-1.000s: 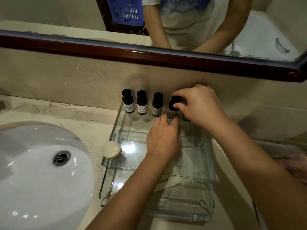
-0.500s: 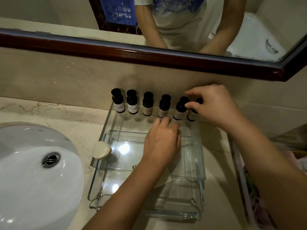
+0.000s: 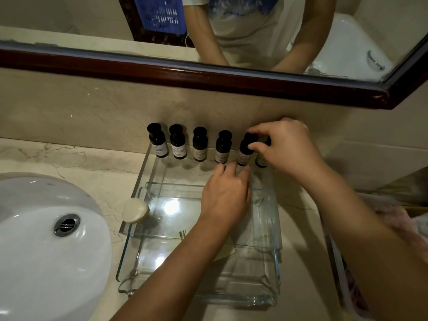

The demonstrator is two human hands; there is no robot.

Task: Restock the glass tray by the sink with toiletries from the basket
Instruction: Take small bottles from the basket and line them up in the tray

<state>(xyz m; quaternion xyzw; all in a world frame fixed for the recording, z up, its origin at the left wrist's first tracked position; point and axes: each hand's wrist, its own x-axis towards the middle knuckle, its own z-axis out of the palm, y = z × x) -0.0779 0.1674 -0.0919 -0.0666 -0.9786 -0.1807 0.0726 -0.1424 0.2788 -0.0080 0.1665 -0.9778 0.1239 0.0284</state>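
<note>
A clear glass tray (image 3: 148, 172) sits on the marble counter right of the sink. Several small dark bottles (image 3: 200, 144) with pale labels stand upright in a row along its back edge. My right hand (image 3: 284, 147) pinches the cap of the fifth bottle (image 3: 244, 154) between thumb and forefinger and partly hides the last bottle (image 3: 261, 161). My left hand (image 3: 225, 195) lies over the tray with its fingertips at the bases of the fourth and fifth bottles. A round white soap (image 3: 135, 209) lies at the tray's left edge.
A white sink (image 3: 46, 246) with a metal drain fills the lower left. A dark-framed mirror (image 3: 208, 75) runs along the wall above. A card (image 3: 222, 251) lies under my left forearm in the tray. The basket's edge (image 3: 340, 262) with pink contents shows at right.
The camera has shifted right, then held. My right hand moved from the fourth bottle to the right end of the row, and now pinches the fifth bottle's cap. My left hand stayed.
</note>
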